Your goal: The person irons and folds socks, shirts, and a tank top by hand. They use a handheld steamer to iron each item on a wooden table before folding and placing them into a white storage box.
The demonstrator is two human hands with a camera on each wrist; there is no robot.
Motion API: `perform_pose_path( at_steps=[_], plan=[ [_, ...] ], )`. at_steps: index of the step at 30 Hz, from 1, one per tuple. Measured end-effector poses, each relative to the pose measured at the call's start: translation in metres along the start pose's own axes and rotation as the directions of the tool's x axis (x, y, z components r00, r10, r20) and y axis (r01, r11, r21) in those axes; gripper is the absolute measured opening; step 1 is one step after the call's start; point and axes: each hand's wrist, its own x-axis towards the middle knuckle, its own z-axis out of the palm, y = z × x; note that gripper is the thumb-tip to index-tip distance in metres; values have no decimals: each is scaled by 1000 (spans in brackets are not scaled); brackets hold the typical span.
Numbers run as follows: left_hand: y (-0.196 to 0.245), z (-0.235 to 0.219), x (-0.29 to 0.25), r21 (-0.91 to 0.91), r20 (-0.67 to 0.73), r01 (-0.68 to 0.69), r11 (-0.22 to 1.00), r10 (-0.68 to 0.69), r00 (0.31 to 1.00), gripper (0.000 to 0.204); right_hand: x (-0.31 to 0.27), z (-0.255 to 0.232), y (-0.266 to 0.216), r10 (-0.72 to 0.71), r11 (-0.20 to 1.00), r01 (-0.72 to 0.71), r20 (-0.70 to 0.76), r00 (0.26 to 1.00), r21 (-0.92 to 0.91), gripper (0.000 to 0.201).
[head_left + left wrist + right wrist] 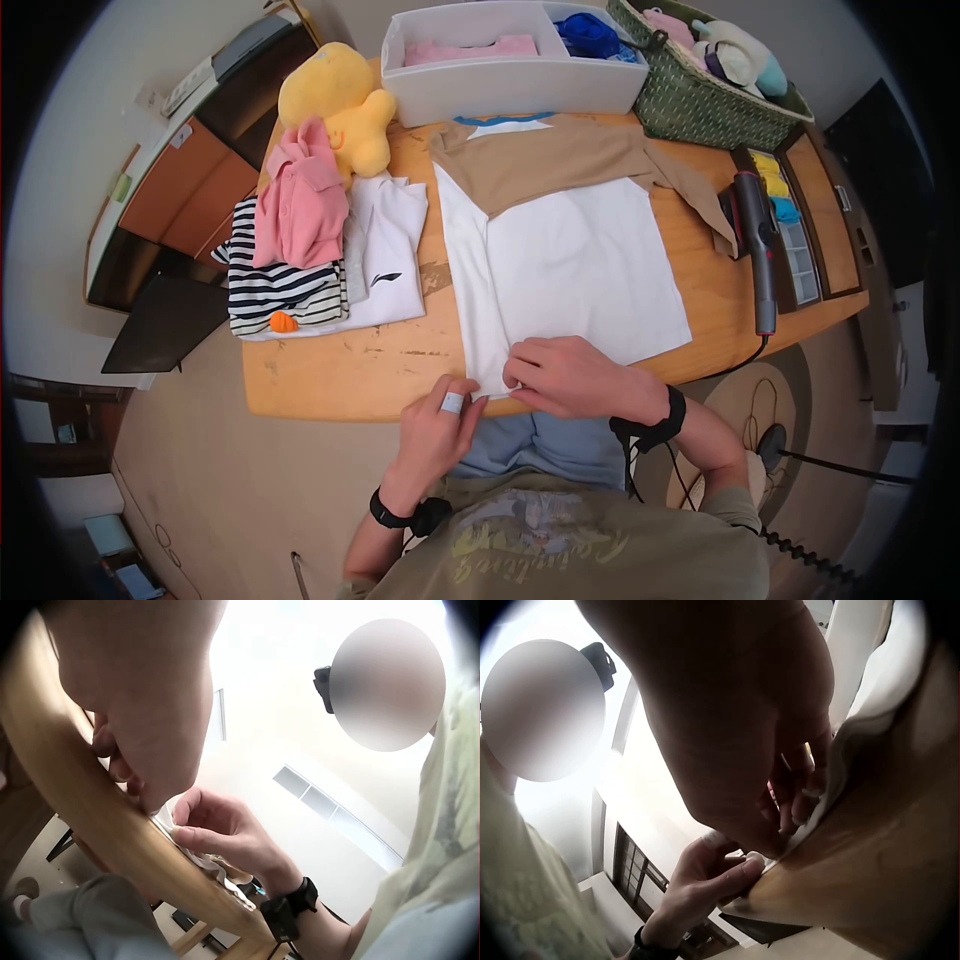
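A long-sleeved shirt (590,260), white with brown shoulders and a blue collar, lies spread on the table with its collar at the far side. A long crease runs down its left side to the hem. My left hand (430,430), with a white band on one finger, pinches the hem's left corner at the table's near edge. Just right of it, my right hand (565,375) grips the hem with curled fingers. In the left wrist view, white cloth (214,866) shows along the table edge by the right hand. The hands partly hide the hem.
Left on the table (330,380) are striped, pink and white folded clothes (385,240) and a yellow plush toy (335,100). Behind stand a white divided bin (510,85) and a green woven basket (710,105). A corded grey appliance (760,255) lies right, beside a compartment box (797,255).
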Motion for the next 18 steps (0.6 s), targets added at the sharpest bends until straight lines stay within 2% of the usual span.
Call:
perform_pose_path(
  at_steps=[2, 5, 7, 8, 10, 11, 13, 15, 17, 18],
  plan=[
    [2, -4, 2, 6, 25, 2, 1000, -2, 1000, 19, -2, -1, 1, -4, 1000, 4, -8, 1000, 8, 16],
    [6, -19, 11, -39, 124, -2, 999, 7, 992, 20, -6, -19, 4, 72, 985, -79, 51, 996, 151, 17],
    [6, -32, 28, 44, 137, -79, 996, 72, 988, 19, -3, -45, 16, 283, 930, -271, -13, 959, 250, 17],
    [5, -37, 41, 83, 144, -120, 989, 107, 984, 19, -3, -60, 31, 320, 936, -283, -170, 932, 211, 18],
    [3, -41, 72, 28, 116, -166, 986, 162, 980, 19, -4, -91, 70, 534, 846, -473, -378, 756, 247, 21],
    [3, -44, 90, 1, 102, -189, 982, 188, 977, 20, -11, -99, 105, 618, 784, -534, -474, 628, 314, 26],
    [-3, -37, 134, -14, 69, -247, 969, 247, 966, 20, -22, -123, 164, 519, 761, -628, -735, 436, 165, 32],
    [-13, -24, 178, 11, 45, -294, 956, 294, 955, 19, -27, -146, 195, 561, 674, -731, -718, 411, 108, 37],
    [-26, -7, 217, -2, 24, -267, 964, 267, 963, 18, -22, -155, 212, 657, 565, -816, -662, 359, 119, 45],
    [-32, 1, 233, -10, 15, -251, 968, 251, 968, 18, -18, -155, 215, 669, 546, -833, -646, 369, 90, 47]
  ],
)
